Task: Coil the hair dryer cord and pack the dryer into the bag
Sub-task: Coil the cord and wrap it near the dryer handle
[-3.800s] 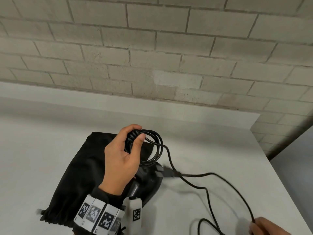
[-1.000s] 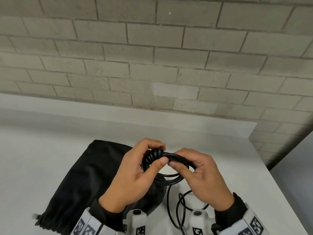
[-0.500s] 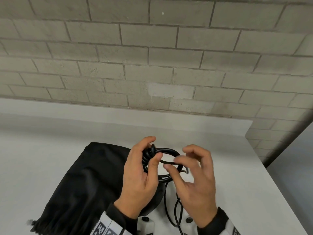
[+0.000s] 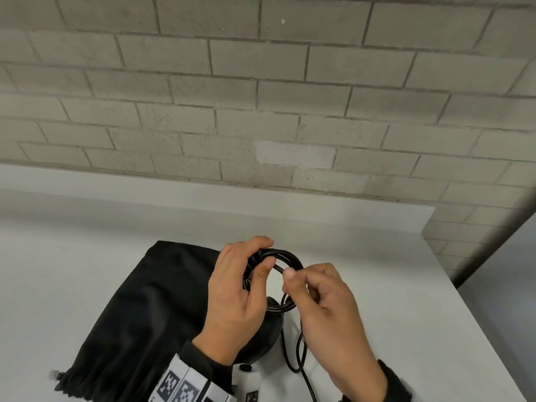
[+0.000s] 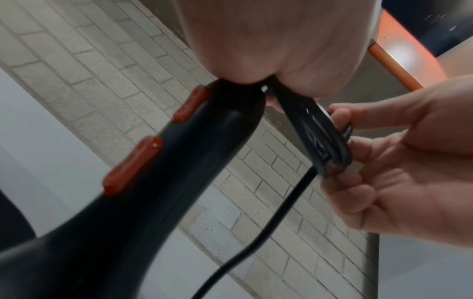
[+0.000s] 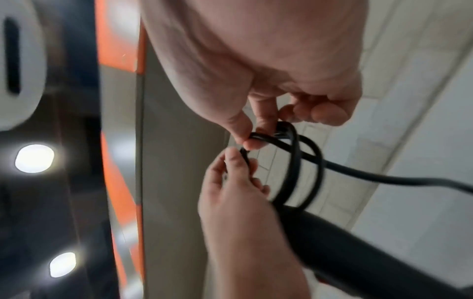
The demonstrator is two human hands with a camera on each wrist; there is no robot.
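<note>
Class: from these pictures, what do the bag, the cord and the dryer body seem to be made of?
Bag: black woven cloth, matte; it creases and gathers at the drawstring end.
Cord: probably rubber or soft plastic sheath, smooth, slight sheen; it bends into tight loops.
Dryer body: hard black plastic, likely, with a dull gloss.

Black cord (image 4: 285,258) coiled above bag (image 4: 150,309)

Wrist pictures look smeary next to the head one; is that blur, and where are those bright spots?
Head view: sharp, even light, bent brick wall lines. Left wrist view: hair dryer and palm soft, out of focus. Right wrist view: motion-smeared cord, two glaring ceiling lights.
</note>
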